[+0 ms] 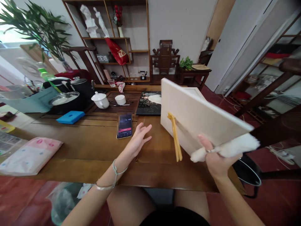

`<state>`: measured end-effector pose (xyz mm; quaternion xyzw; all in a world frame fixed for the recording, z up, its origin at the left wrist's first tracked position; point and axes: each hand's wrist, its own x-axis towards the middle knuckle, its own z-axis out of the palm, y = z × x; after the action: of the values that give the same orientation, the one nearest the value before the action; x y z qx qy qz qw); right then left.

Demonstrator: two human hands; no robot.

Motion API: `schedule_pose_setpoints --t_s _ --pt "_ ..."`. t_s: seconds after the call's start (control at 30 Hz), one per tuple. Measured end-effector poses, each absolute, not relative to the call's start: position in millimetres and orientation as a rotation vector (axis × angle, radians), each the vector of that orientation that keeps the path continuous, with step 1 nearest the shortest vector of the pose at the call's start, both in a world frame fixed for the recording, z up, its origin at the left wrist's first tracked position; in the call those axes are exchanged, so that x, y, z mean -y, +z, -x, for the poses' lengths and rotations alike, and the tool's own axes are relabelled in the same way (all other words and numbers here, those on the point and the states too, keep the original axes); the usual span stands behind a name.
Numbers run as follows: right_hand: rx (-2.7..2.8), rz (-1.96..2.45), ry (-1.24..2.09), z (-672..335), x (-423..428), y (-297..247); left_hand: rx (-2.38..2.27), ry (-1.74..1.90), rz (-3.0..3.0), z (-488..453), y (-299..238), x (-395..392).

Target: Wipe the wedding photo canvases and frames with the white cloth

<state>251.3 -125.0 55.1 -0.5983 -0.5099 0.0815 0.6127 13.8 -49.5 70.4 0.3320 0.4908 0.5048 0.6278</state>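
My right hand [215, 158] grips the lower corner of a blank white canvas board [199, 116], held tilted above the table's right end, together with a fluffy white cloth [235, 147]. A yellow stick-like thing [176, 138] hangs against the board's front edge. My left hand [138, 139] rests on the wooden table [94, 150] with its fingers stretched out, holding nothing. It lies just right of a smartphone [124, 126] with a lit screen.
A pink and white packet [30, 155] lies at the left edge. A blue sponge [70, 117], white teapot [100, 100], white cup [120, 99], kettle and dark tray [148, 105] stand farther back. A shelf unit and carved chair line the wall.
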Motion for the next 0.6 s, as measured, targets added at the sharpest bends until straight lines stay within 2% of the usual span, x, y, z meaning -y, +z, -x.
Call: schedule_pose_setpoints --t_s 0.1,0.23,0.37,0.5,0.6 --pt "0.840 1.193 0.132 -243 121 72 -1.112 1.091 -0.710 -24 53 54" --pt "0.666 1.081 0.423 -236 118 79 -0.878 1.040 -0.717 -33 44 58" --pt "0.543 1.079 0.746 -233 118 63 -0.951 1.187 -0.659 -43 44 59" --pt "0.597 1.117 0.923 -236 126 44 -1.061 1.298 -0.582 -44 47 53" --pt "0.835 1.202 0.951 -253 144 30 -1.141 1.321 -0.555 -33 50 44"
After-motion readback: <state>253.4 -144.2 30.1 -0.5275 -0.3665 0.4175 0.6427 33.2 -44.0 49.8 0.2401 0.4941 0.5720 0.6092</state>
